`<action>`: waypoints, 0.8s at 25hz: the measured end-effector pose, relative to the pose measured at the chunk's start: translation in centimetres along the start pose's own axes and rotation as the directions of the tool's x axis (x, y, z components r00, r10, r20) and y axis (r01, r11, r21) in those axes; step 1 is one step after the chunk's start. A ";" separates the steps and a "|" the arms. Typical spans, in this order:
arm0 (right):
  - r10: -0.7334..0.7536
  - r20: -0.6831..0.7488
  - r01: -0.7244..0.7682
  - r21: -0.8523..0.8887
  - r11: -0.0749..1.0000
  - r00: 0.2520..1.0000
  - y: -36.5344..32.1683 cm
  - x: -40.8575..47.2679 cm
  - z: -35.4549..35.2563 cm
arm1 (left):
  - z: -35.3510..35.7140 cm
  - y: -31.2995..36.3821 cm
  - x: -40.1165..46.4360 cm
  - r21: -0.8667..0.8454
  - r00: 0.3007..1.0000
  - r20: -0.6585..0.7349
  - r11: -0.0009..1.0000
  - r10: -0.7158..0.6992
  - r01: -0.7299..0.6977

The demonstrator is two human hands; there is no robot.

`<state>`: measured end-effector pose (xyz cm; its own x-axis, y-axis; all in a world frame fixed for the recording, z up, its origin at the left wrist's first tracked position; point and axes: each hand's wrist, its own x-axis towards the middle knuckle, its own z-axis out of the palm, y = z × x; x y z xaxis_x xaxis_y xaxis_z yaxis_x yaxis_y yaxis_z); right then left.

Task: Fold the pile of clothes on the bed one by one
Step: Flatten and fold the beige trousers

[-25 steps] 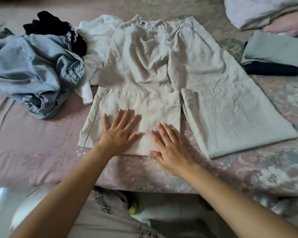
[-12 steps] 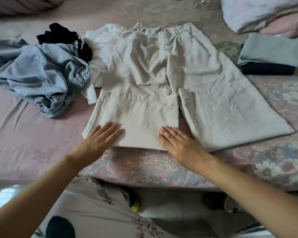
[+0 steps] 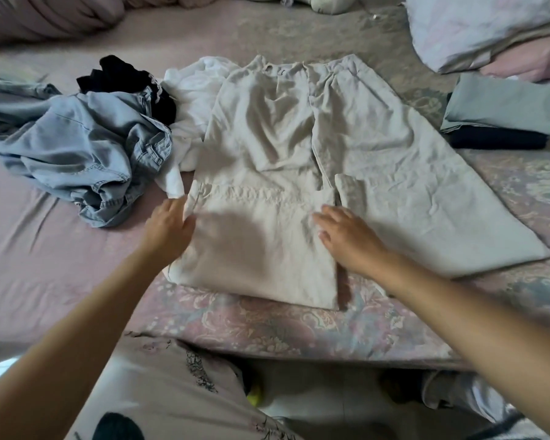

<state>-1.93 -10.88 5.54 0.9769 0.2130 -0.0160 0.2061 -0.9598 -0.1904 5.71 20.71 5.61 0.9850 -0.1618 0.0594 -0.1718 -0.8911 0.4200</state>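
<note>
beige trousers (image 3: 277,147) waistband far, legs twd person; left hand (image 3: 169,230) & right hand (image 3: 346,239) flat, gripping nothing

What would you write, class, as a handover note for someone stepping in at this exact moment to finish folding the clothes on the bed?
Left hand: open, at the left edge of the beige linen trousers.
Right hand: open, fingers flat on the folded-up leg.
Trousers lie spread on the floral pink bedsheet; left leg folded up, right leg flat.
Done: folded grey-green garment on folded dark navy garment, far right.
Left: finish trousers, then crumpled light-blue denim garment, white garment, black garment.
</note>
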 end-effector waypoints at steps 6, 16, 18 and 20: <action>0.271 0.176 -0.210 -0.303 0.930 0.946 1.1 8.0 -1.9 | -0.4 -1.0 2.1 -0.015 0.856 0.273 0.888 -0.438 0.459; 0.232 0.099 -0.202 -0.247 0.948 0.968 1.2 8.1 -2.0 | -1.0 0.8 -1.1 0.547 0.880 0.208 0.796 -0.427 0.258; 0.232 0.099 -0.207 -0.213 0.955 0.968 1.4 8.2 -1.9 | -0.6 1.4 1.2 0.301 0.956 0.137 0.930 -0.261 0.211; 0.235 0.089 -0.217 -0.177 0.960 0.968 1.6 8.3 -1.9 | 0.3 2.5 3.7 0.151 0.986 0.088 0.980 -0.143 0.129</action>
<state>6.61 -10.99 6.98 0.9890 -0.0031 -0.1477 -0.0039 -1.0000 -0.0056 8.94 17.79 6.58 0.9943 -0.0690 -0.0810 -0.0434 -0.9582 0.2828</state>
